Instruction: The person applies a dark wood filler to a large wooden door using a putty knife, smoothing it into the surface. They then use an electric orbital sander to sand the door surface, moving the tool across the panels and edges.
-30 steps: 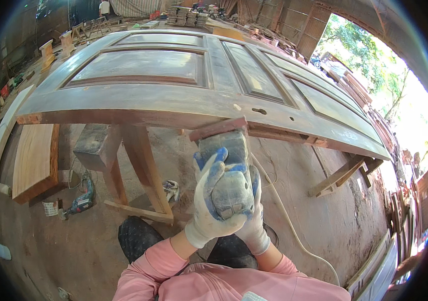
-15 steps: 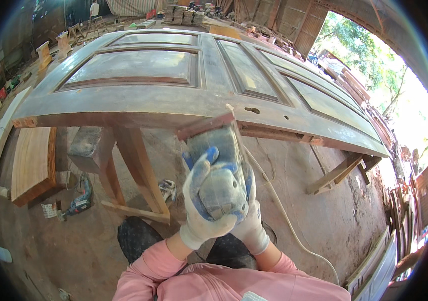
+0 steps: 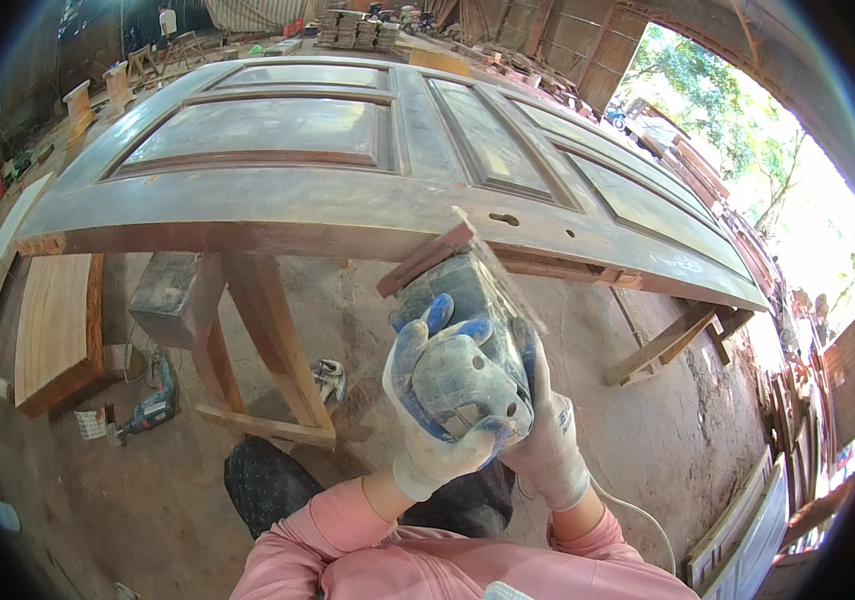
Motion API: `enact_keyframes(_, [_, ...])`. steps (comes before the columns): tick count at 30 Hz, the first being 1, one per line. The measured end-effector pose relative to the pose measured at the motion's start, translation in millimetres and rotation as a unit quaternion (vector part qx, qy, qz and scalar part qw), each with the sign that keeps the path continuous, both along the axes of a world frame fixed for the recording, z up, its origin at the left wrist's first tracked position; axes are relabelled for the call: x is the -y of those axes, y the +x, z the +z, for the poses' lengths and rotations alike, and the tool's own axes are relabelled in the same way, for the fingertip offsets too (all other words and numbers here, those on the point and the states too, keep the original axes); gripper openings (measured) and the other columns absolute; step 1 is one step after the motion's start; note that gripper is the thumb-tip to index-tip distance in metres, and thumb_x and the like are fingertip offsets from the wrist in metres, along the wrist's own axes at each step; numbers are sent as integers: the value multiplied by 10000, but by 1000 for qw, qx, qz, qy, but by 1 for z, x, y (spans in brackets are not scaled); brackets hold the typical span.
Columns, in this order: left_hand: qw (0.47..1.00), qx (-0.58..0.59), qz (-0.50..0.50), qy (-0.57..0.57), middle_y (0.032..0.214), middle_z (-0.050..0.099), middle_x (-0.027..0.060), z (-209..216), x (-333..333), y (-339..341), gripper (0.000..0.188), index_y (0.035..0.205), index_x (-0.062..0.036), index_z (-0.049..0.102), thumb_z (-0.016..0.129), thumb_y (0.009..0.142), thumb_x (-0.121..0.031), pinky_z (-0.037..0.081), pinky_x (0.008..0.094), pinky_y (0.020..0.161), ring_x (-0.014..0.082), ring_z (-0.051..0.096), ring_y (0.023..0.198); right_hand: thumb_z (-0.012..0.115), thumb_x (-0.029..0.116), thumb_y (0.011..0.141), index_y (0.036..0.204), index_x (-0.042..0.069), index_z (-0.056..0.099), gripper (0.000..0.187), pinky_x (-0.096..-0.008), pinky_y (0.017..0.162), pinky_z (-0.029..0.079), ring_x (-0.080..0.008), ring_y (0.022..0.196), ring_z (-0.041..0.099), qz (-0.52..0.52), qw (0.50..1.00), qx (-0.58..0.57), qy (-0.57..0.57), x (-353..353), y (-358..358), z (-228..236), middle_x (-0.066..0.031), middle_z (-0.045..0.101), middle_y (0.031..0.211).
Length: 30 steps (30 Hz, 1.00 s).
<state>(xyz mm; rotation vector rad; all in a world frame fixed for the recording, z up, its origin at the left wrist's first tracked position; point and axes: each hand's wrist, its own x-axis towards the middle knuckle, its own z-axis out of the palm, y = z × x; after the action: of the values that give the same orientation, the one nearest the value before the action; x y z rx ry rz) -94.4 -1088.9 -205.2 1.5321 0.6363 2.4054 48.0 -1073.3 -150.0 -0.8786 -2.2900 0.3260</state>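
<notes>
Both my hands wear white work gloves with blue-coated fingers. They hold a dusty power sander [image 3: 465, 380] in front of me. My left hand [image 3: 409, 405] wraps round its left side, with the fingers over the top and the thumb at the near end. Along the sander's right side lies my right hand [image 3: 552, 440], its grip partly hidden by the body. The sander's reddish sanding pad [image 3: 425, 262] is tilted at the front edge of a large panelled wooden door [image 3: 277, 205]. Whether the pad touches that edge, I cannot tell.
Wooden trestles [image 3: 272, 335] support the door, which has a keyhole-shaped cutout [image 3: 503, 219]. On the floor at left lie a drill [image 3: 155, 400] and a thick wood slab [image 3: 59, 330]. A pale cord [image 3: 642, 515] runs at right, near leaning boards [image 3: 747, 530].
The sander has swung clockwise and shifted slightly to the right. Both hands have moved with it, and the right wrist has come further right. The door looks the same.
</notes>
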Motion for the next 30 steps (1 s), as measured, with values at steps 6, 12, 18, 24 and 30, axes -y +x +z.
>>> enact_keyframes(6, [982,176,68,3,1517,400,276,4,9,-25,1154,1602,-99,83,816,820,-528,282,557,1205,421,346,1473,797,264,786,1537,-84,325,954,-412,761,584,-359,923,736,77,992,94,34,-4,-43,31,-251,708,1129])
enact_keyframes(12, [980,184,64,37,1507,412,259,1,3,-24,1134,1599,-113,99,798,826,-560,287,534,1212,413,377,1447,800,270,796,1518,-77,363,912,-396,703,584,-319,866,750,47,994,89,46,7,-46,52,-212,726,1057])
enact_keyframes(18, [977,202,60,38,1507,413,250,4,1,-49,1122,1597,-104,110,793,825,-546,295,520,1210,401,388,1438,784,266,813,1507,-84,373,880,-395,684,580,-322,836,747,67,972,207,91,11,-85,72,-207,733,1030])
enact_keyframes(24, [984,168,57,20,1509,412,247,-10,14,-46,1107,1596,-99,113,786,829,-527,296,515,1209,395,389,1436,801,258,793,1555,-48,314,955,-414,695,579,-350,834,741,68,983,149,84,19,-90,80,-197,741,987])
enact_keyframes(30, [972,223,62,36,1511,410,244,4,18,-66,1092,1595,-93,116,778,832,-508,297,510,1209,390,391,1434,811,243,769,1567,-35,297,989,-419,713,579,-360,891,734,72,971,206,98,25,-109,86,-216,722,1078])
